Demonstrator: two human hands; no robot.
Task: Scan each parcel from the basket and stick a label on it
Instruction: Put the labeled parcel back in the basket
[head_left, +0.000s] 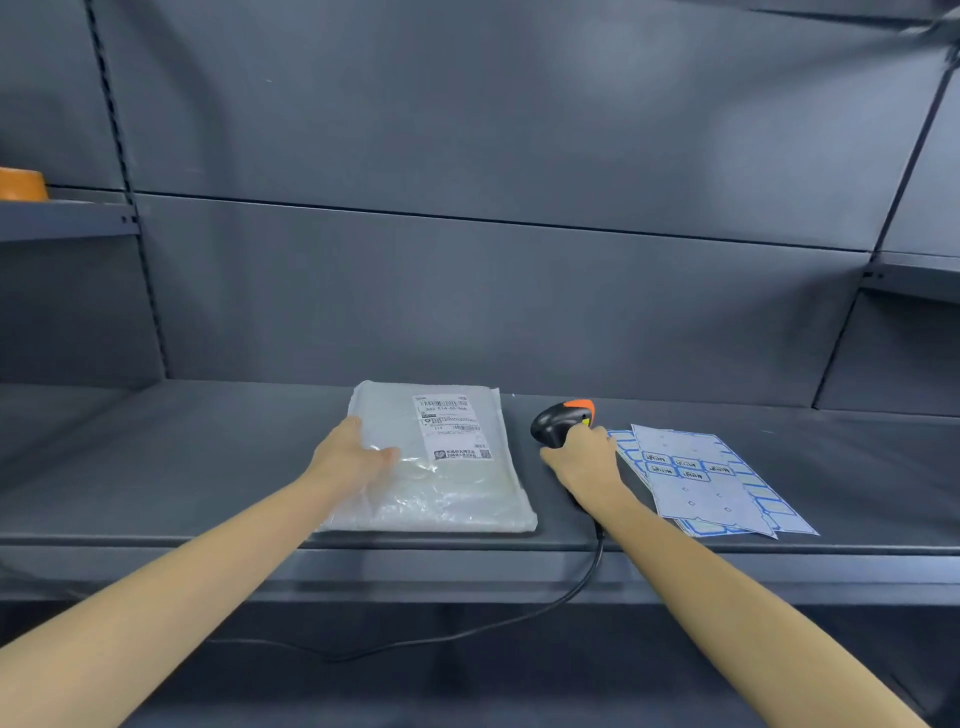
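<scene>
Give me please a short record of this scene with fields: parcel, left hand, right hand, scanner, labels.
parcel: clear plastic bag with a printed shipping label, flat on the shelf
left hand: rests on the parcel's left part
right hand: grips the scanner handle
scanner: black with orange top, beside the parcel, cable hanging off the shelf
labels: blue-edged sheets right of the scanner

The light is soft and a bit dim, with a pale shine on the grey back wall (519, 156) near 1 o'clock, faint shadows, bent lines at the edges, and blur near 2 o'clock.
</scene>
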